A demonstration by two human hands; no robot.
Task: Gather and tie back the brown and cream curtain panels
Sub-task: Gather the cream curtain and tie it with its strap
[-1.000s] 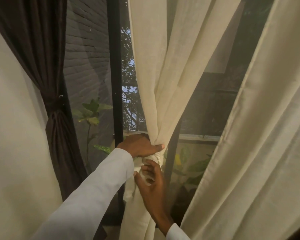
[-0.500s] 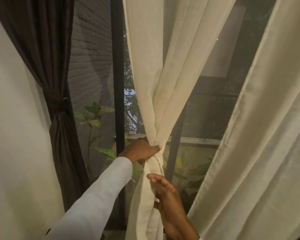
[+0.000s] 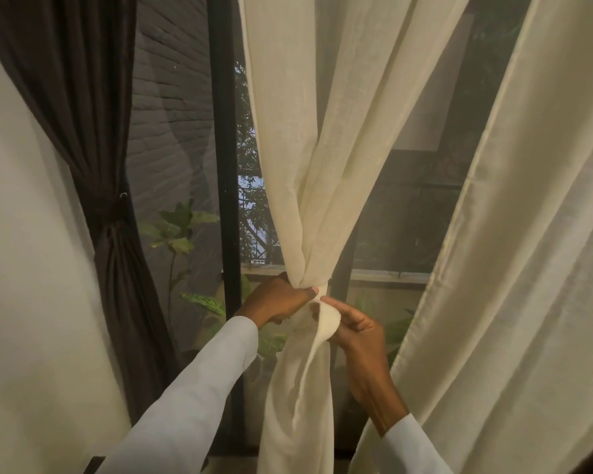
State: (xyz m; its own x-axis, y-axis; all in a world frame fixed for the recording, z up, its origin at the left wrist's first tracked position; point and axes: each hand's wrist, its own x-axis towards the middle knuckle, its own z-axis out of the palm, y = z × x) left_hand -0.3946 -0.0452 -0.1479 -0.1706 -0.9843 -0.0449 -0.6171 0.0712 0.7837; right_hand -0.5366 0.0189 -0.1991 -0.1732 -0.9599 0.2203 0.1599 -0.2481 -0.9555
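Observation:
A cream curtain panel hangs in the middle of the window, gathered to a narrow waist at sill height. My left hand grips that waist from the left, thumb across the front. My right hand pinches a folded loop of cream cloth just below and right of the gather. A brown curtain panel hangs at the left, bound at mid height by a dark tie-back. A second cream panel hangs loose on the right.
A black window post stands behind the gathered panel. Through the glass are a grey brick wall and leafy plants. A pale wall fills the left edge. The window sill runs behind my hands.
My right hand has come up from under the gather and now pinches a cloth loop beside it. My left hand keeps its grip on the waist. The view has shifted slightly.

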